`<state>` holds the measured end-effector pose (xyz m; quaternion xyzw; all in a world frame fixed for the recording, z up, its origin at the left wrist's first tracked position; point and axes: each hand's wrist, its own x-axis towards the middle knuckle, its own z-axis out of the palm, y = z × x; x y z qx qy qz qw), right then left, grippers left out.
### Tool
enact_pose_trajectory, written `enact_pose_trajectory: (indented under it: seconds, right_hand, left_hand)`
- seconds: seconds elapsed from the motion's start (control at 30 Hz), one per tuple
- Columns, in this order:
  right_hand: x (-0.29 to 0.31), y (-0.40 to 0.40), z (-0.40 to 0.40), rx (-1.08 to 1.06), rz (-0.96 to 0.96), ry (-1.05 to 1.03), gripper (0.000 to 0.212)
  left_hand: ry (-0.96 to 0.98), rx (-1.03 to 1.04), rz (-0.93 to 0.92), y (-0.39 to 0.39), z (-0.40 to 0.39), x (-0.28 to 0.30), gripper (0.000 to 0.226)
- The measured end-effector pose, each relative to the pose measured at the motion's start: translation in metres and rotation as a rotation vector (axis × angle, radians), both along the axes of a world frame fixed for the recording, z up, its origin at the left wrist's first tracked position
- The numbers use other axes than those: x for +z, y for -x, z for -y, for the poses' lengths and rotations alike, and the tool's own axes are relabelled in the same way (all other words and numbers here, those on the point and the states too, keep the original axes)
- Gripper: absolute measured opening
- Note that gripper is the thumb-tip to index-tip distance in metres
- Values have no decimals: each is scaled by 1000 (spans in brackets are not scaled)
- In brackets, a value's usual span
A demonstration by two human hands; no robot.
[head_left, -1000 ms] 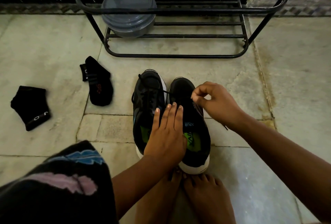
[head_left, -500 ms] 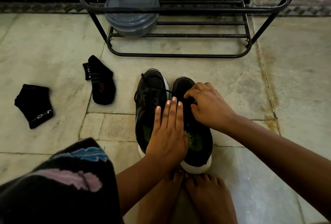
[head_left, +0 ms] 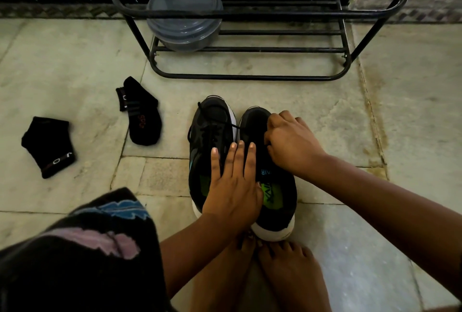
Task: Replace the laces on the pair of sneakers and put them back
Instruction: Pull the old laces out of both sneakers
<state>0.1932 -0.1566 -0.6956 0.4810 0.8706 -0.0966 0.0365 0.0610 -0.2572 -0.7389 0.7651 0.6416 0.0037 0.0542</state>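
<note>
While the flat left hand presses both sneakers, the curled right hand pinches a lace.

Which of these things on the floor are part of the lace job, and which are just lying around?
Part of the job:
left sneaker
right sneaker
black lace
left hand, flat across both sneakers
right hand, curled at the right sneaker's front

Lying about:
near sock
far sock
grey bowl
rack

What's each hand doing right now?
Left hand: open, fingers straight, resting flat across both sneakers.
Right hand: fingers curled on the right sneaker; whether it holds a lace cannot be told.
</note>
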Motion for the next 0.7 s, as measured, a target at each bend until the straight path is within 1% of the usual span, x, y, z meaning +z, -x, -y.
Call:
enact_pose_trajectory:
  seconds: [0.07,0.17,0.23,0.3,0.37,0.43,0.47,0.5,0.53,0.57,0.6,0.63,0.7]
  right_hand:
    - [1,-6,-1,-18,-113,54,20]
    - [9,-14,1,-212,-489,195,7]
    - [17,-20,2,-359,-710,294,16]
    - [25,-29,3,-440,-871,360,20]
    - [32,-39,2,-489,-1012,359,15]
    - [38,-49,-2,-580,-1120,311,9]
    - [39,-53,-5,-645,-1124,286,10]
    - [36,-57,-8,-705,-1061,277,12]
    - [31,-61,-11,-741,-926,288,14]
    - [27,-64,-12,-739,-747,287,13]
    - [23,-63,-11,-701,-580,245,11]
    - [22,-59,-8,-631,-478,168,14]
    - [26,-42,1,-435,-473,9,27]
  left_hand:
    - [6,-1,0,0,0,0,69]
    - [14,4,-4,0,0,-1,69]
    - [15,9,-3,0,0,0,68]
    - [12,10,-4,0,1,0,68]
    - [4,12,-3,0,1,-1,68]
    - [3,19,-1,0,1,-1,68]
    - [3,22,-3,0,1,-1,68]
    - [5,24,-4,0,1,-1,68]
    - [7,26,-4,0,1,-1,68]
    - [9,26,-1,-1,1,-1,68]
    - [10,25,0,-1,1,-1,68]
    - [9,25,0,-1,0,-2,69]
    - [5,25,2,-1,0,-2,69]
